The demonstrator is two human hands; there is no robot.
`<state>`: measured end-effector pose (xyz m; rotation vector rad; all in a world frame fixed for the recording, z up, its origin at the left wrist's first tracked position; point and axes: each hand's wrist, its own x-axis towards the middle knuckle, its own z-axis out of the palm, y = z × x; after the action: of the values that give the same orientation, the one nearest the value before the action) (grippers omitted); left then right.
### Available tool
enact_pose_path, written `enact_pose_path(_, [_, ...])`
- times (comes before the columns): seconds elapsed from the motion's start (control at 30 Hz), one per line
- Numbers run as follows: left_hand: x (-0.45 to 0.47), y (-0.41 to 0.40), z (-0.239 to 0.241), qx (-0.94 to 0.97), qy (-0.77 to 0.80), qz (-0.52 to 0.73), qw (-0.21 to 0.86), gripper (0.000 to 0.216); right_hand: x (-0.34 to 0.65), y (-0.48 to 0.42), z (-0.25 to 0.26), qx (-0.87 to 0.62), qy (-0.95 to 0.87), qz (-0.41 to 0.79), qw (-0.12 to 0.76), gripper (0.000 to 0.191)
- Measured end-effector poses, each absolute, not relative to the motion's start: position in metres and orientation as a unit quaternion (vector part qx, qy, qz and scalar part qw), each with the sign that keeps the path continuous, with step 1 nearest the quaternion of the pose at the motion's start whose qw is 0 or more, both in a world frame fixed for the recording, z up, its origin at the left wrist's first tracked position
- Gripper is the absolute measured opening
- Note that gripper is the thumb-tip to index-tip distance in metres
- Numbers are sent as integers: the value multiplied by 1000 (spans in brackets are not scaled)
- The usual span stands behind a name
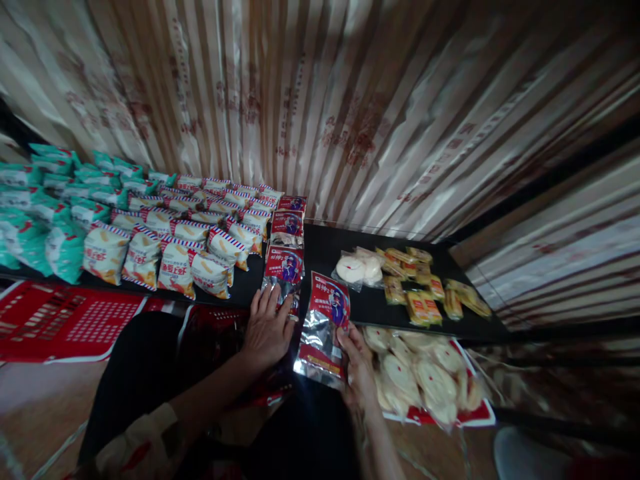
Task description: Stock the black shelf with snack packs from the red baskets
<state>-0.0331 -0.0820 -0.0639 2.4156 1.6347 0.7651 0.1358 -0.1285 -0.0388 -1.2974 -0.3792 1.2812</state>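
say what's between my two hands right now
In the head view, a red-and-silver packet lies between them; the right hand grips its lower right side, the left hand rests flat at the shelf edge.

Black shelf stocked with snack packets

The black shelf (325,250) carries teal packets (45,220) at its left end, then rows of white packets (175,250) with striped edges, a column of red packets (286,230) in the middle, and to the right a clear bag of round cakes (357,268) beside small yellow packets (420,290).
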Motion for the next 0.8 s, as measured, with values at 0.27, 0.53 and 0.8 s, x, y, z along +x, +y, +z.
enact_pose_path(0.27, [-30, -95, -69, 794, 539, 273, 61, 23, 110, -49, -35, -535, -283, 526, 598, 45])
enact_pose_path(0.53, [-31, -92, -70, 801, 541, 252, 44, 46, 93, 34, -43, -616, -442, 392, 521, 47])
enact_pose_path(0.8, [-32, -90, -67, 800, 545, 248, 43, 41, 85, 33, -44, -691, -570, 179, 407, 62])
